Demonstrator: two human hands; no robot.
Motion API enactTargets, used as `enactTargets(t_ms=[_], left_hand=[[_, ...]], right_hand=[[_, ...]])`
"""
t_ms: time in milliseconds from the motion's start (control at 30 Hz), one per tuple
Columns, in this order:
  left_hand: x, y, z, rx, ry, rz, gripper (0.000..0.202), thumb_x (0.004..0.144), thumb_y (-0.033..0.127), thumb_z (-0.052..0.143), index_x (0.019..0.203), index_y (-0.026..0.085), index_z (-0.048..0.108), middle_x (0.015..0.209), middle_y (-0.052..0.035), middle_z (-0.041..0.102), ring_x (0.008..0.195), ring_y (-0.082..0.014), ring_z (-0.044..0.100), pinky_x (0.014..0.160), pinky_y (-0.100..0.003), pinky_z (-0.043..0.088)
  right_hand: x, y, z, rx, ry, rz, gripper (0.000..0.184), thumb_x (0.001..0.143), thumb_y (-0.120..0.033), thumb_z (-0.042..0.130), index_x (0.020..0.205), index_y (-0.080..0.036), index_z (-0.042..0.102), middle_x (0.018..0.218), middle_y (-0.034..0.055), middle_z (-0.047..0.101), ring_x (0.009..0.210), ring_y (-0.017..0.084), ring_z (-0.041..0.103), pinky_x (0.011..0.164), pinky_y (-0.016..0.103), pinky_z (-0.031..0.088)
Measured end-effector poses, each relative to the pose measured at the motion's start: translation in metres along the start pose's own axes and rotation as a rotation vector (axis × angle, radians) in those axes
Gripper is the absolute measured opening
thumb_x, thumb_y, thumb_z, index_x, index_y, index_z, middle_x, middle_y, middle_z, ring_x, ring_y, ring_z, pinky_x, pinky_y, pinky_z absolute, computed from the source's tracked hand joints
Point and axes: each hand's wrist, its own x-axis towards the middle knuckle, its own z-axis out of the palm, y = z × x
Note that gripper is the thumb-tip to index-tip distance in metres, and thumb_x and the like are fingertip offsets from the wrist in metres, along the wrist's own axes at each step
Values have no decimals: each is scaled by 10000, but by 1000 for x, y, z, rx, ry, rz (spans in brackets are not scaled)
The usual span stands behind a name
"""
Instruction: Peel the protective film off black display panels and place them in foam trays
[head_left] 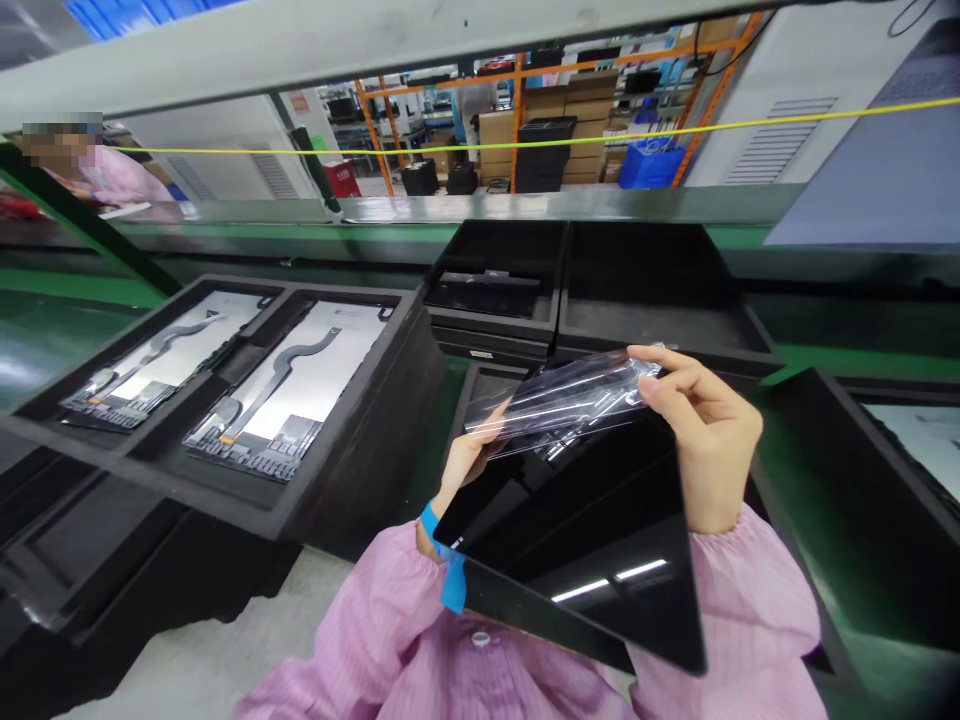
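Observation:
A glossy black display panel [577, 530] is tilted in front of my chest. My left hand [469, 455] grips its far left side, most of the fingers hidden behind the panel. With thumb and index finger, my right hand [697, 425] pinches the corner of a clear protective film [555, 400]. That film is lifted and creased along the panel's far edge, and its left end lies over my left fingers. A blue strap [442, 560] is around my left wrist.
On the left, a black foam tray [277, 510] holds two panels with silver backs and ribbon cables [289, 370]. Ahead stands a two-compartment black tray [660, 330] with a dark panel [484, 295] in its left side. Another tray [862, 450] is at right. A co-worker in pink [127, 175] is at far left.

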Motion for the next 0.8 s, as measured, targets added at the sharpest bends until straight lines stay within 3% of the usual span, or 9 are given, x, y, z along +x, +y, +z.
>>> enactTargets(t_ms=[100,200,333,433,533,633,800], left_hand=[[-14,10,8,-13,11,16,342,741,136,592,1065,196,683,1178,0,660,1298,-263,407,1095,-370,301],[-35,20,20,-44,22,80,376,795,171,568,1168,191,621,1256,12,610,1302,-225,405,1083,-297,312],[-56,31,37,-108,49,118,472,828,138,520,1297,176,498,1374,18,498,1325,-169,369,1088,-228,274],[-62,35,43,-183,51,75,514,836,109,514,1340,166,436,1334,20,539,1352,-133,309,1109,-211,220],[-63,38,46,-253,27,43,528,847,90,503,1359,171,404,1242,33,616,1352,-107,293,1122,-203,180],[-64,39,47,-269,33,16,544,845,113,524,1368,183,394,1208,31,639,1330,-120,341,1120,-205,199],[-63,37,46,-250,67,-7,564,828,144,552,1367,216,402,1326,33,541,1300,-167,406,1079,-215,298]], right_hand=[[3,-2,-2,7,-28,136,236,669,-252,630,500,-174,484,923,52,656,872,201,577,802,318,397],[12,5,-11,-38,-97,266,245,627,-340,632,508,-190,480,985,32,647,951,224,565,769,320,425],[45,42,-40,-161,-262,362,303,556,-467,690,506,-211,536,1104,35,608,1024,262,546,789,347,476],[76,77,-63,-256,-437,464,439,337,-570,762,398,-204,527,1129,86,592,1031,353,534,748,392,517],[90,95,-75,-268,-452,495,479,309,-603,779,381,-211,514,1179,63,567,1104,375,489,720,398,537],[90,98,-78,-252,-461,522,492,321,-613,792,394,-215,511,1212,24,548,1131,364,472,700,382,545],[95,107,-76,-216,-443,568,537,290,-567,828,370,-196,449,1205,63,551,1089,370,491,656,370,521]])
